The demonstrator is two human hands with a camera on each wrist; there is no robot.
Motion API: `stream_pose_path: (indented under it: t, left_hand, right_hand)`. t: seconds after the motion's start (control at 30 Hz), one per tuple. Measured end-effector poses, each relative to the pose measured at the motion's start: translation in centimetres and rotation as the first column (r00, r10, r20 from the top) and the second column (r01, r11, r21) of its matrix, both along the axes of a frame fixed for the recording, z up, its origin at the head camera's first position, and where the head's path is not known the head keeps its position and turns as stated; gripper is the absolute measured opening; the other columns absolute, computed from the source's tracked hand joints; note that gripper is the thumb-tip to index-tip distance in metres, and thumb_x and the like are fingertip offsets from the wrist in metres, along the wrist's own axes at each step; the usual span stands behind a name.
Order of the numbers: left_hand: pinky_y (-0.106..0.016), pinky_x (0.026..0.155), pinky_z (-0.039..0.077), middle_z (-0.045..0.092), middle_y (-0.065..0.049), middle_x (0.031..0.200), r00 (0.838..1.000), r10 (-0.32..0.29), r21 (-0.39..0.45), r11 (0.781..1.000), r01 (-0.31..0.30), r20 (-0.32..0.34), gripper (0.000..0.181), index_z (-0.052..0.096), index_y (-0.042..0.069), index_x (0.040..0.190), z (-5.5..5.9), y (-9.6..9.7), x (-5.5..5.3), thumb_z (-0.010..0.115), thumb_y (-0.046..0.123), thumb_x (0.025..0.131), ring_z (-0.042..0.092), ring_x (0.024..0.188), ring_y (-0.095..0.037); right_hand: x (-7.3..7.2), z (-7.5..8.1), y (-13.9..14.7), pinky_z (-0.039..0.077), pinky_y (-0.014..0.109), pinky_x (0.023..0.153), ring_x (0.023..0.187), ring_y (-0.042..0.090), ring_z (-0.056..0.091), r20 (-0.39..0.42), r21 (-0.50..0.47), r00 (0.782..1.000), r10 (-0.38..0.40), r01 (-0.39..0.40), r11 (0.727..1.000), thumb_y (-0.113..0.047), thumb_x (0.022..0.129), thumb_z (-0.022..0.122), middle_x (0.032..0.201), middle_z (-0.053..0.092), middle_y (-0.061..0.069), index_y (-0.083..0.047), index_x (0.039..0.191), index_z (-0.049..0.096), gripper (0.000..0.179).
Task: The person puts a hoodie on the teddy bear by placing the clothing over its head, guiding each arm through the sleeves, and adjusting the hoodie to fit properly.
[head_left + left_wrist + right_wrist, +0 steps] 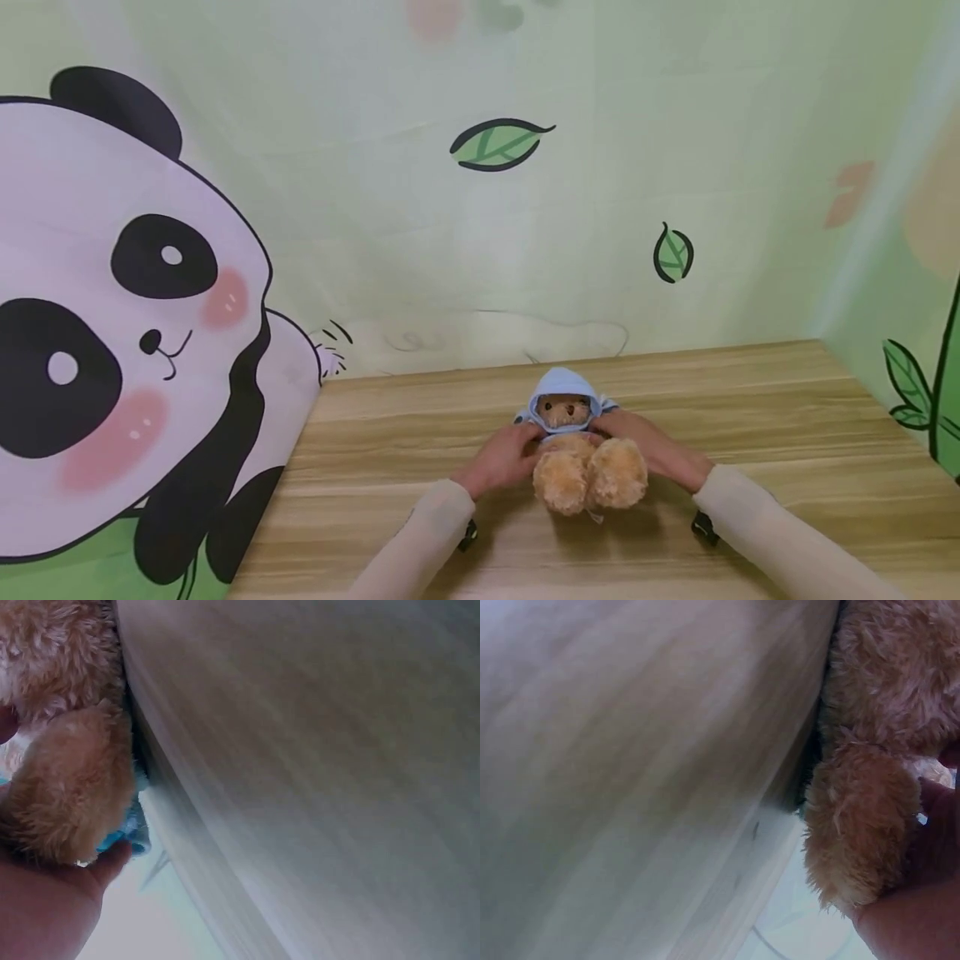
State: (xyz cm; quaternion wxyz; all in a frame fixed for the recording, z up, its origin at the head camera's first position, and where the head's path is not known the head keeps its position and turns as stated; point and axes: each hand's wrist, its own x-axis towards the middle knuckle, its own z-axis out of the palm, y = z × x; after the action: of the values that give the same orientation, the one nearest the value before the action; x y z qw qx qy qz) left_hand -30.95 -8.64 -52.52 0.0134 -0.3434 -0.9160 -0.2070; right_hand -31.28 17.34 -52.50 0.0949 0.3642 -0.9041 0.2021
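Observation:
A fluffy tan teddy bear [561, 479] in a light blue hooded garment [564, 383] sits on the wooden table, its feet toward me. The hood is up around its face. My left hand [501, 458] grips the bear's side below the hood, and my right hand [663, 450] holds the opposite side. In the left wrist view, the hand [45, 907] wraps by a furry limb [71, 787], with a bit of blue cloth [135, 829] behind. The right wrist view has the hand [922, 915] around the other furry limb [862, 817]; some fingertips are hidden by fur.
The wood-grain table [750, 417] reaches back to a pale green cloth backdrop [360, 208] printed with leaves. A large printed panda [187, 350] fills the left side. Small black pieces [705, 527] show under each wrist.

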Motion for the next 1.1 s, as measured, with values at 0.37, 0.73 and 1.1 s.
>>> stream_pose_path:
  t: [0.37, 0.73, 1.1]
  left_hand:
    - [-0.037, 0.101, 0.047, 0.059, -0.005, 0.128, 0.984, 0.091, 0.193, 0.974, -0.119, 0.151, 0.046, 0.062, 0.013, 0.122, 0.8, 0.4, 0.7, 0.062, 0.049, 0.093, 0.057, 0.119, -0.022]
    - [-0.041, 0.088, 0.054, 0.061, -0.016, 0.121, 0.719, 0.02, 0.476, 0.737, -0.481, 0.695, 0.063, 0.048, 0.002, 0.13, -0.3, -2.2, 2.3, 0.076, 0.036, 0.085, 0.063, 0.105, -0.025]
    - [-0.03, 0.085, 0.055, 0.067, 0.002, 0.101, 0.536, -0.279, 0.589, 0.553, -0.589, 0.797, 0.03, 0.059, 0.001, 0.118, -1.4, -1.2, 2.4, 0.066, 0.003, 0.089, 0.065, 0.091, -0.01]
  right_hand:
    - [0.9, 1.4, 0.5, 0.05, 0.032, 0.068, 0.08, 0.019, 0.06, -0.19, -0.115, 0.981, -0.046, 0.025, 0.993, -0.019, 0.086, 0.074, 0.096, 0.063, 0.006, -0.007, 0.103, 0.07, 0.02]
    - [2.1, 3.0, 1.1, 0.053, 0.047, 0.087, 0.108, 0.034, 0.063, -0.01, -0.02, 0.999, 0.05, -0.05, 0.999, -0.03, 0.088, 0.071, 0.125, 0.062, 0.013, -0.006, 0.128, 0.06, 0.048]
    - [1.9, 1.8, -0.5, 0.051, 0.036, 0.073, 0.091, 0.024, 0.06, -0.122, -0.147, 0.99, 0.067, -0.084, 0.986, -0.02, 0.084, 0.076, 0.11, 0.061, 0.011, -0.006, 0.121, 0.064, 0.042]
